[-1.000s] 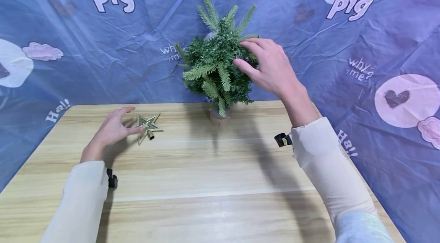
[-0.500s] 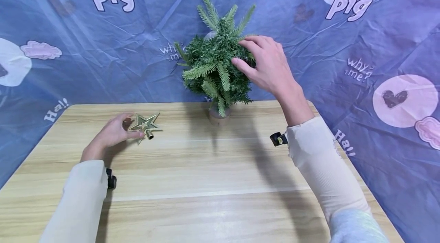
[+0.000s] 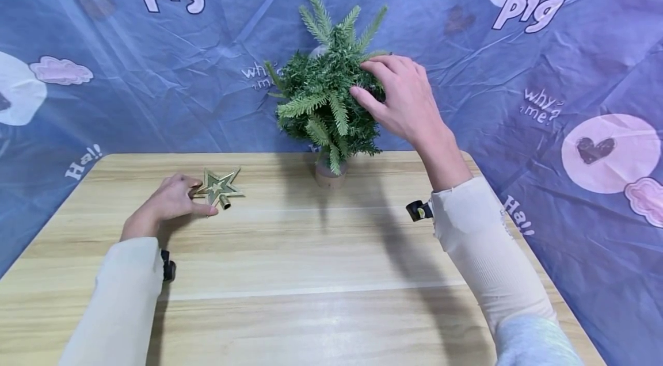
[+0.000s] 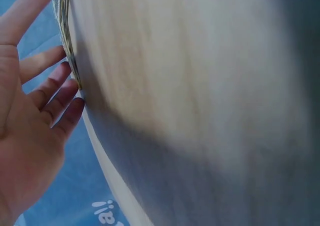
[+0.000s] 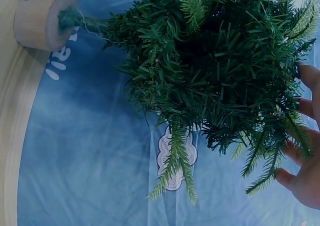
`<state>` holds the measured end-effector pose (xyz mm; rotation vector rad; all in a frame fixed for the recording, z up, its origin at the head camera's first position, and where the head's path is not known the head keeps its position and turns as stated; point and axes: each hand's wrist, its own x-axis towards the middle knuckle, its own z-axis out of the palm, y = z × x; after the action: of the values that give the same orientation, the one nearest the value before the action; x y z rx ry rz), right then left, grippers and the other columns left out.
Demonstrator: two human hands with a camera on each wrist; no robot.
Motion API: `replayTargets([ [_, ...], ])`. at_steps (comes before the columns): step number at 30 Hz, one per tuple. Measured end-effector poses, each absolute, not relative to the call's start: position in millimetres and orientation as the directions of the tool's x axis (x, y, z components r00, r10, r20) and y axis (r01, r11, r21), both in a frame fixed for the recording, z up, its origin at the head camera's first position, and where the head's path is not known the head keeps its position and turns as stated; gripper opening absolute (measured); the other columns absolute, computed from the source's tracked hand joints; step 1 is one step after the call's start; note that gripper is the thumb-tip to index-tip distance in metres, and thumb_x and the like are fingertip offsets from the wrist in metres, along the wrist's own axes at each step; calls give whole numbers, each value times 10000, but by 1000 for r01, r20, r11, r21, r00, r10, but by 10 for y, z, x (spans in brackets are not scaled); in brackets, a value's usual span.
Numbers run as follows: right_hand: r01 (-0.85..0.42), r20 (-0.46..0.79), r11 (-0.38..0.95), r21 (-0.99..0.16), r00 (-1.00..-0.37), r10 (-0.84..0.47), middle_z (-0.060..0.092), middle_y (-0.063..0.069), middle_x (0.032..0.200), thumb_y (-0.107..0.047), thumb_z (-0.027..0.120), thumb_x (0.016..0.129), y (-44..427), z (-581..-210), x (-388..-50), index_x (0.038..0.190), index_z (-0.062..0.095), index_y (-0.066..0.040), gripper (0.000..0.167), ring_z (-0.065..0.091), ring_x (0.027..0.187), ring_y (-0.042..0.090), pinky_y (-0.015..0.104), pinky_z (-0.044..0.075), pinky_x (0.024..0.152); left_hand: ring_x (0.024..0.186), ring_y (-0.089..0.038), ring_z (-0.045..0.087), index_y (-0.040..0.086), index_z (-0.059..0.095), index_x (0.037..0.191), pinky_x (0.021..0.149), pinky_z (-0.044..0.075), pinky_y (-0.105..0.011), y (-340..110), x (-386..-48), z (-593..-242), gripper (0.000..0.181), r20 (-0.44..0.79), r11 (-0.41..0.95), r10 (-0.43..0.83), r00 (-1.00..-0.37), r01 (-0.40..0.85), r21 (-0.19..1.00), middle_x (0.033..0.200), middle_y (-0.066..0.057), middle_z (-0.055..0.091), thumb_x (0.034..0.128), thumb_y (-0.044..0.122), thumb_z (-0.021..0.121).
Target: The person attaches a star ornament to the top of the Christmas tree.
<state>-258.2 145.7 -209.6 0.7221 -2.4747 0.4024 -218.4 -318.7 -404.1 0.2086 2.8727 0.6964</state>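
Note:
A gold star tree topper [image 3: 218,186] with a short hollow socket lies on the table at the left. My left hand [image 3: 173,199] is at its left side, thumb stretched along the near edge and fingers by the far-left points. In the left wrist view, fingertips [image 4: 75,105] meet the edge of the star [image 4: 66,35]. A small artificial Christmas tree [image 3: 331,90] stands upright at the back on a round wooden base [image 3: 330,178]. My right hand [image 3: 406,95] is at its upper right, fingers spread and loosely bent among the outer branches [image 5: 262,156].
The light wooden table [image 3: 321,262] ends at a blue printed cloth [image 3: 207,95] hanging behind and along the sides. A dark camera strap piece shows at each wrist. Shadows of the arm and tree fall across the tabletop.
My left hand has lowered toward the table and its fingers have come in closer around the star's left side. The right hand has shifted slightly left and stays beside the tree.

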Motion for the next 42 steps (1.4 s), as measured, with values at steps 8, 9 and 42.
replayTargets([
  [8,-549,543,825,-135,-737,-401,547,83,1468,-515,528,1013,1454,-2106,-2582,1416,589,-106,577,419,1396,293,496,261,1162,1281,-545,308,-140,367,1479,1055,288,-722,-3196,-2162,-4037,1211,-166,894,232,-959,143,425,1415,-376,342,670,614,861],
  [9,-548,543,826,-135,-738,-400,547,83,1468,-516,526,1014,1454,-2107,-2581,1416,589,-107,577,419,1396,293,496,259,1163,1271,-546,316,-143,369,1476,1050,295,-724,-3194,-2162,-4036,1204,-164,895,239,-957,151,420,1406,-379,348,671,603,866],
  [42,-523,544,842,-135,-749,-378,563,85,1454,-560,496,1011,1465,-2162,-2613,1392,610,-118,595,448,1375,293,500,287,1125,1285,-546,323,-99,329,1515,1020,282,-759,-3206,-2183,-4002,948,48,821,86,-995,98,562,1421,-354,335,811,328,799],
])
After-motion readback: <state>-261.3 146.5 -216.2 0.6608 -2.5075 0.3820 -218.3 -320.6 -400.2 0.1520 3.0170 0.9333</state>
